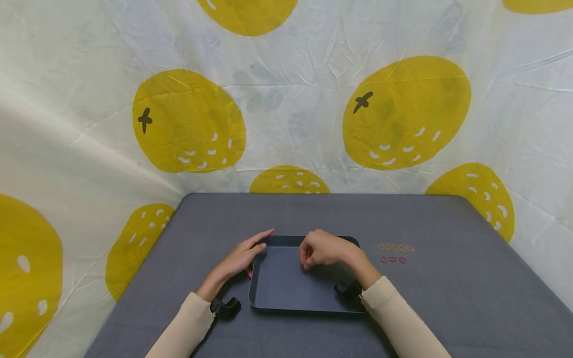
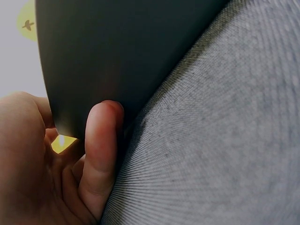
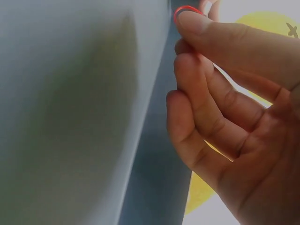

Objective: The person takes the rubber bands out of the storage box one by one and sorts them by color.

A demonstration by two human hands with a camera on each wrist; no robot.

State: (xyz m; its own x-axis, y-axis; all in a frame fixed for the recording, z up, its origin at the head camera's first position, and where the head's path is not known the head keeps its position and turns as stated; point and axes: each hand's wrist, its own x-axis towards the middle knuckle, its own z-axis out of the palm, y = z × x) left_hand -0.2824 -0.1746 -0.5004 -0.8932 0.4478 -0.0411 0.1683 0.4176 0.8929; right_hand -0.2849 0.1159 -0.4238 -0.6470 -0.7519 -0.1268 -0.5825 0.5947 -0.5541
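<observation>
My left hand (image 1: 241,257) holds the left side of a dark grey tray (image 1: 268,307) near its far corner. Its thumb lies over the rim, the index finger stretches past the corner, and the little finger (image 2: 101,140) presses the outer wall in the left wrist view. Over the middle of the tray, my right hand (image 1: 324,248) pinches a thin red ring (image 3: 183,9) between thumb and forefinger; the other fingers curl in below. Part of the ring is hidden by the thumb.
To the right of the tray, a row of several small orange rings (image 1: 395,247) lies on the grey table (image 1: 447,298), with three red rings (image 1: 392,259) in front of it. A white cloth with yellow fruit shapes (image 1: 407,112) hangs behind and beside the table.
</observation>
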